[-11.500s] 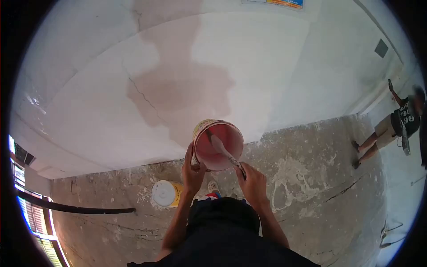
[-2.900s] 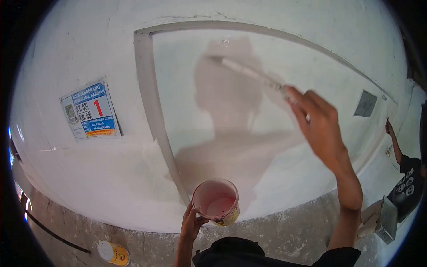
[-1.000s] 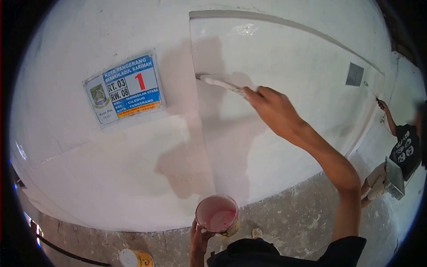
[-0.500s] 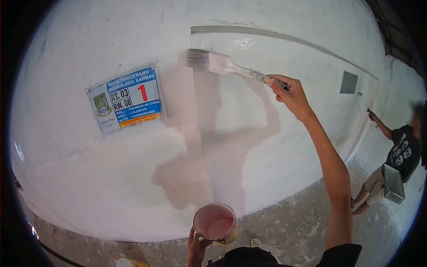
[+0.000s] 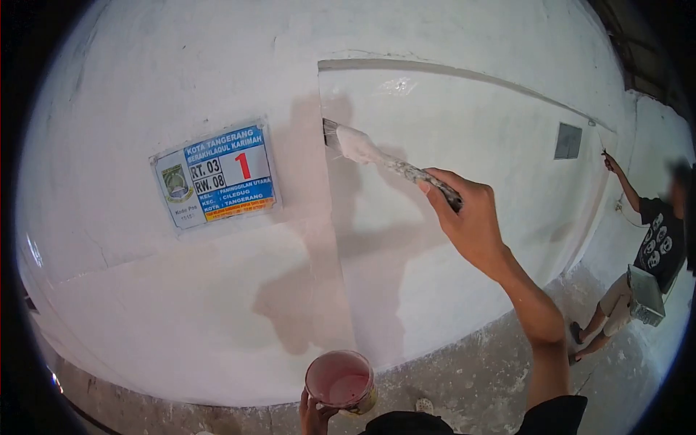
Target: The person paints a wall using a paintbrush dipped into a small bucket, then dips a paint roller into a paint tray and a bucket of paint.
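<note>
My right hand is closed around the speckled handle of a paintbrush, which points left. Its bristles meet the white wall at the vertical edge of the recessed panel, and pale paint coats the ferrule. Low in the view, my left hand grips the side of a small paint bucket. Pinkish paint residue lines the inside of this bucket, with some paint at its bottom. To the left of the brush, a blue and white address sign is fixed to the wall.
At the right, another person holds a long-handled tool up against the wall and carries a paint tray. A small grey panel sits in the wall. The concrete floor is spattered with paint.
My right hand has brought the brush down along the panel's edge, bristles now against that edge. The left hand still holds the bucket. The other person's tool has moved higher.
</note>
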The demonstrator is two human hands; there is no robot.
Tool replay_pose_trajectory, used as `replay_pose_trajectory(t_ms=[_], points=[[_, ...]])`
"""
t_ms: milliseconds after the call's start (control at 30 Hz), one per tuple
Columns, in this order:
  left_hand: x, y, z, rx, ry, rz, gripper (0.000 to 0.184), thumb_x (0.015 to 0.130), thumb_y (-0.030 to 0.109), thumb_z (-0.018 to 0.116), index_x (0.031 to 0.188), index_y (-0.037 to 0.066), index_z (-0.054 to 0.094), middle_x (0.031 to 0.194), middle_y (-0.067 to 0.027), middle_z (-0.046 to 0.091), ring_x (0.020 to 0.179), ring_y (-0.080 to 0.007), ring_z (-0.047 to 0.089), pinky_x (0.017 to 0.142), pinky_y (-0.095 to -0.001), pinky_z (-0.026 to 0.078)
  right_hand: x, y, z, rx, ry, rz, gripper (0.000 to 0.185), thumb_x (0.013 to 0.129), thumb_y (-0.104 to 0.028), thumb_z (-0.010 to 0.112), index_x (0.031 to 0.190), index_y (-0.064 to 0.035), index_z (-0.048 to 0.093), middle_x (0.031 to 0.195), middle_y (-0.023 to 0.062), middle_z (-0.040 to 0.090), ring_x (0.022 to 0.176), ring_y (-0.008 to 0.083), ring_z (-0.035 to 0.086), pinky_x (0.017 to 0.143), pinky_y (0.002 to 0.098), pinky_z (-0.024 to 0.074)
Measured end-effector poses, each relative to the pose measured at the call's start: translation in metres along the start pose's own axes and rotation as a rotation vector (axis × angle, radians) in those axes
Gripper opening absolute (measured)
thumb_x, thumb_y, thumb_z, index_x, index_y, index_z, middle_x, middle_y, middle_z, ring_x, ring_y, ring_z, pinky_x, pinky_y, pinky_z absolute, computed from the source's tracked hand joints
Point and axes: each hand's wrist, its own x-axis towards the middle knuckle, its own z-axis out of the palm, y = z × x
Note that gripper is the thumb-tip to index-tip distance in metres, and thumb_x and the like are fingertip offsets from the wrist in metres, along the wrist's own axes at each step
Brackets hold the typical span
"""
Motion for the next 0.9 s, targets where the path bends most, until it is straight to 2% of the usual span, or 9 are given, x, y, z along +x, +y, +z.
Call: replay_pose_trajectory(t_ms=[100,200,333,500,733,800,833,867,900], points=[[0.008,-0.014,-0.035,0.108,-0.029,0.076,0.056,0.099,0.030,0.057,0.148,0.014,0.037,0.112,-0.0147,0.066,0.079,-0.0255,0.073,0.068,-0.0345,0.062,-0.004,-0.003,-0.011,-0.009,0.160,-0.076,0.023,0.092,-0.013,0.068,0.107,0.0047,0.067,0.067,0.0116,0.061,0.055,0.0082,0.046,0.051,0.0245,0.0411],[0.023,-0.056,-0.079,0.201,-0.067,0.144,0.057,0.099,0.030,0.057,0.149,0.014,0.036,0.111,-0.0161,0.066,0.078,-0.0256,0.073,0.068,-0.0350,0.063,0.004,-0.003,-0.032,-0.023,0.165,0.026,0.027,0.092,-0.019,0.070,0.108,0.0032,0.069,0.068,0.0058,0.061,0.058,0.0070,0.047,0.052,0.0228,0.0402],[0.005,0.005,-0.022,0.090,-0.026,0.022,0.054,0.096,0.026,0.055,0.146,0.013,0.038,0.112,-0.0148,0.065,0.078,-0.0260,0.073,0.066,-0.0338,0.063,0.022,0.030,-0.024,0.133,0.125,0.064,0.030,0.093,-0.024,0.070,0.109,0.0012,0.070,0.074,0.0008,0.061,0.061,0.0062,0.046,0.055,0.0214,0.0400],[-0.014,0.042,0.008,-0.080,0.042,-0.144,0.050,0.092,0.020,0.052,0.141,0.011,0.041,0.112,-0.0127,0.062,0.078,-0.0268,0.072,0.063,-0.0319,0.062,0.032,0.091,0.007,0.353,-0.175,0.253,0.032,0.092,-0.028,0.071,0.113,-0.0041,0.071,0.075,-0.0029,0.056,0.063,0.0059,0.042,0.057,0.0209,0.0396],[-0.027,0.049,-0.008,-0.049,0.210,-0.103,0.053,0.091,0.018,0.052,0.142,0.011,0.040,0.115,-0.0125,0.061,0.077,-0.0256,0.072,0.061,-0.0295,0.062,0.028,0.135,0.012,0.447,-0.084,0.268,0.038,0.093,-0.034,0.069,0.115,-0.0030,0.070,0.071,-0.0039,0.052,0.060,0.0066,0.041,0.054,0.0212,0.0374],[-0.027,0.051,-0.007,-0.045,0.201,-0.106,0.053,0.091,0.018,0.052,0.142,0.011,0.040,0.115,-0.0122,0.062,0.077,-0.0254,0.072,0.061,-0.0292,0.062,0.026,0.132,0.006,0.335,-0.024,0.334,0.039,0.093,-0.034,0.069,0.115,-0.0013,0.070,0.070,-0.0038,0.053,0.058,0.0070,0.040,0.054,0.0226,0.0372],[-0.027,0.053,-0.006,-0.040,0.193,-0.107,0.053,0.091,0.018,0.052,0.142,0.012,0.041,0.114,-0.0121,0.062,0.077,-0.0253,0.072,0.061,-0.0290,0.062,0.023,0.119,0.004,0.255,-0.010,0.318,0.034,0.093,-0.026,0.069,0.113,0.0009,0.069,0.067,-0.0006,0.054,0.058,0.0078,0.040,0.053,0.0247,0.0376],[-0.027,0.054,-0.006,-0.036,0.185,-0.108,0.053,0.091,0.018,0.052,0.142,0.012,0.041,0.114,-0.0120,0.062,0.076,-0.0252,0.072,0.060,-0.0289,0.062,0.019,0.106,0.004,0.256,-0.010,0.319,0.034,0.093,-0.026,0.069,0.113,0.0009,0.069,0.067,-0.0006,0.054,0.058,0.0078,0.040,0.053,0.0247,0.0376],[-0.027,0.056,-0.005,-0.034,0.177,-0.108,0.053,0.091,0.018,0.052,0.142,0.012,0.041,0.114,-0.0119,0.062,0.076,-0.0250,0.072,0.060,-0.0287,0.062,0.014,0.093,0.007,0.150,0.031,0.189,0.031,0.093,-0.023,0.069,0.112,0.0019,0.069,0.065,0.0015,0.054,0.057,0.0086,0.040,0.053,0.0258,0.0377]])
